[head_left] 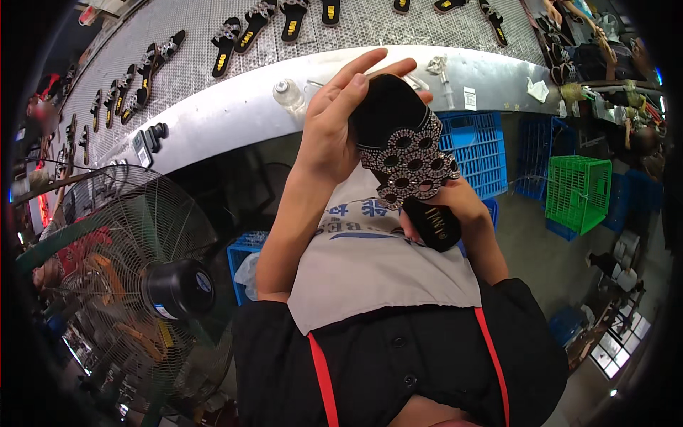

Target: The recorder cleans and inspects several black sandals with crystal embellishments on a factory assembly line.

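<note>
A black slide sandal (409, 165) with a broad strap of sparkling stone-set rings is held up in front of my apron. My left hand (329, 124) grips its toe end, thumb along the edge and some fingers reaching out behind the sole. Around the heel end, my right hand (462, 203) is closed from the right side; the sandal hides part of its fingers. The heel, with gold print on the black footbed, tilts down toward me.
Beyond my hands runs a metal bench edge (235, 107) with a clear bottle (287, 92) on it. Behind it, a textured conveyor surface (192, 32) carries several similar sandals. A large fan (178, 288) stands left; blue crates (491, 153) and a green crate (580, 196) are right.
</note>
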`<state>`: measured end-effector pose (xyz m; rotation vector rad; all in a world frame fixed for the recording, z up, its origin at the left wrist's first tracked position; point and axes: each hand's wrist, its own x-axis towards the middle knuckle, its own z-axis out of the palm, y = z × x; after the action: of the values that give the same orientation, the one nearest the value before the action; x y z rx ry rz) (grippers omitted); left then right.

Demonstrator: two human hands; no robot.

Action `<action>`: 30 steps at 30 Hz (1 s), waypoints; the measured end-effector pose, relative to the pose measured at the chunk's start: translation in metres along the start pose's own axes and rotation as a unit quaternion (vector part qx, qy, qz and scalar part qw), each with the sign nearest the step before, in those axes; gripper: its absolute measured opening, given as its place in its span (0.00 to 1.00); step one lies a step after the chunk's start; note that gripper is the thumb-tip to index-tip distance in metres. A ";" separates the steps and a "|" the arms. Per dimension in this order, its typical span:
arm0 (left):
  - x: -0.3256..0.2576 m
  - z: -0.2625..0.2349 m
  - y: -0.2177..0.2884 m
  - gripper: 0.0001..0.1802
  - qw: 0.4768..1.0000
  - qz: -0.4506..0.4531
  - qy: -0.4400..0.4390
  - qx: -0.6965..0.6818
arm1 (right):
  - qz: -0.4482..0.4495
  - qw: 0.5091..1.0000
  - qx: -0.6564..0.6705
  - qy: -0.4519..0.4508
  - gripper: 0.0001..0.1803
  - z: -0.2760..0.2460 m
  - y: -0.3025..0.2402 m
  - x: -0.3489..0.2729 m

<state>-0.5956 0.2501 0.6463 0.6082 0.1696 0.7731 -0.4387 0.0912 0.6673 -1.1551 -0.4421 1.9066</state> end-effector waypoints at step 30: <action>-0.054 -0.030 -0.033 0.39 0.960 0.066 -0.003 -0.274 | 0.101 0.991 0.023 -0.083 0.31 -0.060 0.044 0.002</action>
<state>-0.6250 0.2078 0.5991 0.0957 -0.0945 0.9009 -0.4094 0.0600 0.6062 -1.0476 -0.3798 2.1877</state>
